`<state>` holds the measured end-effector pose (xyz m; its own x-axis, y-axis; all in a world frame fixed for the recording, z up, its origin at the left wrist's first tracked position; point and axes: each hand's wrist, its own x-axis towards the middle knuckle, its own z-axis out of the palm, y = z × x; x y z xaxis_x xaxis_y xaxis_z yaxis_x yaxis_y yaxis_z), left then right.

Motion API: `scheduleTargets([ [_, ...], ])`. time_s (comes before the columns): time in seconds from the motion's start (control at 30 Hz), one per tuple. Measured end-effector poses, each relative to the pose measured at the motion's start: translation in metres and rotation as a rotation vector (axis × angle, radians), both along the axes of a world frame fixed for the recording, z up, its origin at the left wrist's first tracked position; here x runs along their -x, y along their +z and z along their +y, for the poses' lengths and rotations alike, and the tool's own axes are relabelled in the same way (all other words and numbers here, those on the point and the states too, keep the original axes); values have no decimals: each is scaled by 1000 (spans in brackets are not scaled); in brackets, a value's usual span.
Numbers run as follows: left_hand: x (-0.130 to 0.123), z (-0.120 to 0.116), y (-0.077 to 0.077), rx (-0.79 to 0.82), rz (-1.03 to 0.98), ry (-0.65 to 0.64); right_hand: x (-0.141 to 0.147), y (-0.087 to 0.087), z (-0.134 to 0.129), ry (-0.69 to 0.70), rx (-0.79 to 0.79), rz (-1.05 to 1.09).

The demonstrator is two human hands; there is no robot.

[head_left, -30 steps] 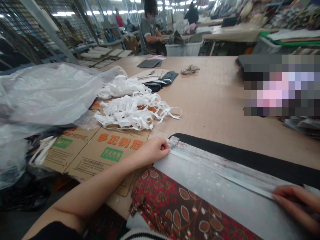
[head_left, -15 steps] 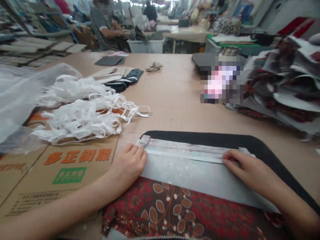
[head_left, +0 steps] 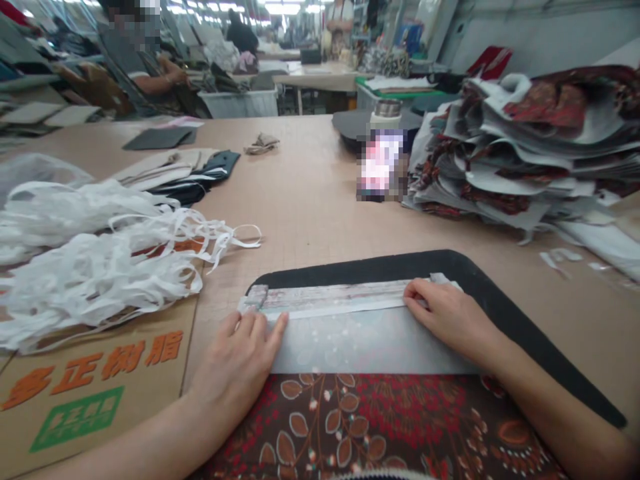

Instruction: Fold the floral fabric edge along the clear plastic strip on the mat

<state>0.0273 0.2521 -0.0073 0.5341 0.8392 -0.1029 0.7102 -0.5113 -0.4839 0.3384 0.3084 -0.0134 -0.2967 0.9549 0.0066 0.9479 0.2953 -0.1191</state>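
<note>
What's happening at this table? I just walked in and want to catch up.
A person presses both hands on a folded strip along the pale edge of a floral fabric piece lying on a black mat. The left hand holds one end flat, the right hand the other. White tape offcuts lie nearby.

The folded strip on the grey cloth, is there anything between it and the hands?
Nothing visible. The left hand rests flat with its fingers at the folded strip's left end, and the right hand presses directly on its right end.
</note>
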Motion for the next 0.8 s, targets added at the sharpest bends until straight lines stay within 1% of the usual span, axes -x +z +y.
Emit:
scheduleTargets([
  [0.1, -6, 5, -5, -2, -39, -88, 2, -1, -1, 3, 3, -39],
  [0.17, -12, 7, -7, 28, -12, -83, 3, -1, -2, 0, 3, -46],
  [0.23, -18, 7, -6, 48, 22, -51, 5, 0, -2, -9, 10, -42],
  [0.4, -34, 16, 4, 103, 77, -36, 9, 2, -1, -42, 25, -61],
  [0.47, -44, 24, 8, 155, 63, -79, 11, 2, -2, -37, 32, -80],
  [0.57, -66, 39, 11, 274, -43, -219, 13, 2, -2, -27, 23, -113],
  [0.67, -85, 51, 5, 321, -181, -324, 5, 2, 0, -22, -26, -97],
  [0.73, -89, 54, -1, 317, -211, -335, -7, 2, 2, -48, -19, -31],
  [0.8, -89, 55, -6, 303, -222, -345, -22, 3, 4, -95, 34, 74],
])
